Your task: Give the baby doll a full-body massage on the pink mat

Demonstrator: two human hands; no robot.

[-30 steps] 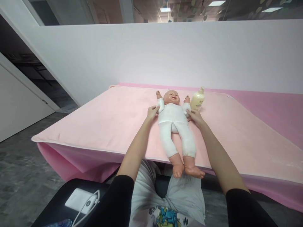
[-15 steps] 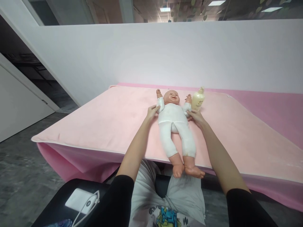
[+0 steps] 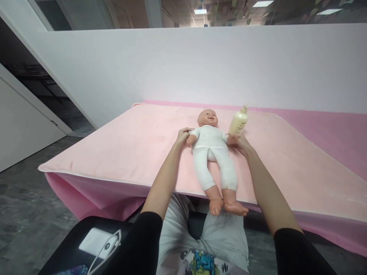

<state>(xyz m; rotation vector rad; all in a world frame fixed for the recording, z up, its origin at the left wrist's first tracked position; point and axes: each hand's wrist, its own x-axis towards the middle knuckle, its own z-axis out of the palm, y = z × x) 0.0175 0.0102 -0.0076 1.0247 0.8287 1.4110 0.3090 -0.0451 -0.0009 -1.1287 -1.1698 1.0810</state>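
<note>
A baby doll (image 3: 210,137) in a white cloth suit lies on its back, head toward the wall and feet over the table's near edge. Its arms point down beside its body. My left hand (image 3: 184,135) is closed at the doll's arm on the left, fingertips partly hidden behind it. On the other side, my right hand (image 3: 243,144) is closed about the doll's other arm; the doll's hand covers some of my fingers. Just beyond my right hand, a pale yellow bottle (image 3: 239,121) with a cap leans slightly.
A light pink blanket (image 3: 137,141) covers the table over a darker pink cloth (image 3: 323,130). A white wall (image 3: 200,65) rises behind. At lower left, a white device with a cable (image 3: 97,242) rests on a black seat (image 3: 86,223).
The doll's two arms have swung from raised beside its head to down along its body. My hands stay at nearly the same places. The bottle's base looks shifted slightly left.
</note>
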